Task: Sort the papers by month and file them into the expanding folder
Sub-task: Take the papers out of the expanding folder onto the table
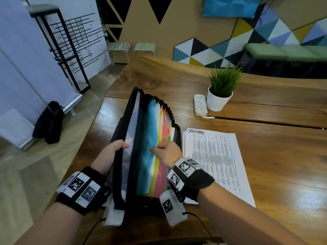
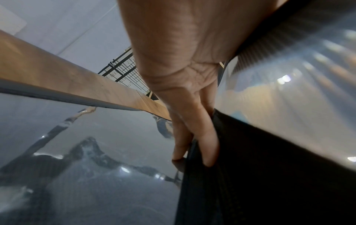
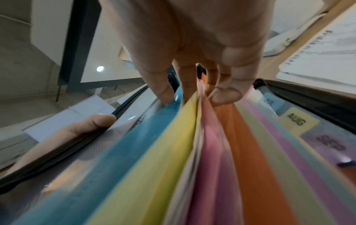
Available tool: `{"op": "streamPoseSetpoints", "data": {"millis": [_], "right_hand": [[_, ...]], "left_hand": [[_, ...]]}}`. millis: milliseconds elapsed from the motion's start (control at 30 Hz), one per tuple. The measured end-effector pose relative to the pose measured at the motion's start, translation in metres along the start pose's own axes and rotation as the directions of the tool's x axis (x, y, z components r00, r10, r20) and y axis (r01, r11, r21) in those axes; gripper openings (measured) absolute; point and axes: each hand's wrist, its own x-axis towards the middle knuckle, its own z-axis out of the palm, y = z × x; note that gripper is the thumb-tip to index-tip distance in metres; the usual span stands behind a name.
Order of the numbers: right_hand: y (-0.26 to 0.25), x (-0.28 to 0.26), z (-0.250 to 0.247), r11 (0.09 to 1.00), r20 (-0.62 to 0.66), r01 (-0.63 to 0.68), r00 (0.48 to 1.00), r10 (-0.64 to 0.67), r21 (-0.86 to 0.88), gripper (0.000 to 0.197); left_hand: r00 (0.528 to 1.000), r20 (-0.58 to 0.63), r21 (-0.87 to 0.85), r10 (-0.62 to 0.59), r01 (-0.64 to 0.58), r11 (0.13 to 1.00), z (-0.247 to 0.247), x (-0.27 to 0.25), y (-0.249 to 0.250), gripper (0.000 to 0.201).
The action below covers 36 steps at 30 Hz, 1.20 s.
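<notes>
My left hand [image 1: 115,147] gripping the expanding folder's [image 1: 134,121] black front edge at frame centre, my right hand [image 1: 168,152] pinching the coloured dividers [image 3: 173,152] just beside it, January papers [image 1: 215,161] on the surface [image 1: 283,156] right of both.

Head view: above, facing down onto tabletop [image 1: 265,165]. Wrist views: close along fingers; all share expanding folder [image 1: 134,156].

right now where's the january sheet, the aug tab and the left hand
January sheet [image 1: 217,160]: head view, middle of the printed page on the table.
AUG tab [image 3: 297,121]: right wrist view, on the yellow label.
Left hand [image 1: 113,152]: head view, back of the hand gripping the folder's black edge.
</notes>
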Motion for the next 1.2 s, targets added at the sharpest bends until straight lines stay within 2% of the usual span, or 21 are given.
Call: {"op": "streamPoseSetpoints", "data": {"millis": [67,133,200,333,433,567,667,733,767,800,867,933,1000,1133,1200], "right_hand": [[0.002,0.001,0.000,0.998,-0.013,-0.064,0.998,0.064,0.026,0.039],[0.005,0.001,0.000,0.997,0.002,-0.057,0.998,0.057,0.051,0.040],[0.008,0.001,-0.001,0.987,0.012,-0.054,0.999,0.052,0.148,0.047],[0.012,-0.001,-0.006,0.945,0.025,-0.139,0.990,0.137,0.296,0.059],[0.011,-0.001,-0.004,0.954,0.002,-0.144,0.989,0.149,0.262,0.059],[0.004,0.005,0.003,0.978,-0.036,-0.156,0.986,0.162,0.140,0.039],[0.001,0.008,0.009,0.969,0.058,-0.244,0.969,0.241,0.040,0.037],[-0.001,0.012,0.015,0.954,0.138,-0.298,0.947,0.291,0.030,0.017],[-0.003,0.009,0.014,0.953,0.135,-0.303,0.945,0.298,0.024,0.010],[-0.004,0.005,0.011,0.952,0.127,-0.307,0.945,0.303,0.010,0.015],[0.001,0.005,0.000,0.958,0.116,-0.284,0.954,0.277,0.047,0.008],[0.007,-0.002,-0.021,0.978,0.117,-0.188,0.977,0.177,0.095,0.012],[0.015,-0.013,-0.047,0.978,0.083,-0.149,0.987,0.138,0.144,0.008],[0.045,-0.034,-0.106,0.968,-0.004,-0.170,0.985,0.173,0.187,0.005],[0.071,-0.045,-0.131,0.945,-0.056,-0.214,0.971,0.234,0.246,0.012]], "left_hand": [[0.997,-0.075,0.002,0.008,-0.008,1.000,0.002,0.001,0.002,0.031],[0.990,-0.140,0.019,0.009,-0.006,1.000,0.000,0.004,0.002,0.023],[0.986,-0.169,0.042,0.001,0.007,0.999,0.000,0.004,0.002,0.025],[0.989,-0.145,0.098,0.011,0.003,0.995,0.004,-0.001,0.004,0.029],[0.985,-0.175,0.103,-0.003,0.022,0.994,0.005,-0.003,0.006,0.024],[0.985,-0.174,0.117,0.004,0.016,0.993,0.009,-0.007,0.007,0.031],[0.984,-0.180,0.146,0.008,0.019,0.989,0.011,-0.009,0.008,0.032],[0.983,-0.182,0.160,0.011,0.019,0.987,0.011,-0.008,0.009,0.032],[0.984,-0.180,0.162,0.010,0.020,0.987,0.011,-0.007,0.008,0.032],[0.985,-0.173,0.156,0.005,0.023,0.987,0.012,-0.008,0.009,0.033],[0.989,-0.148,0.162,0.003,0.021,0.987,0.014,-0.009,0.009,0.034],[0.991,-0.135,0.180,0.011,0.013,0.984,0.014,-0.008,0.009,0.035],[0.992,-0.130,0.161,0.006,0.016,0.987,0.013,-0.006,0.009,0.032],[0.993,-0.120,0.141,0.001,0.016,0.990,0.009,-0.001,0.008,0.025],[0.990,-0.143,0.154,0.000,0.022,0.988,0.004,0.001,0.006,0.029]]}}
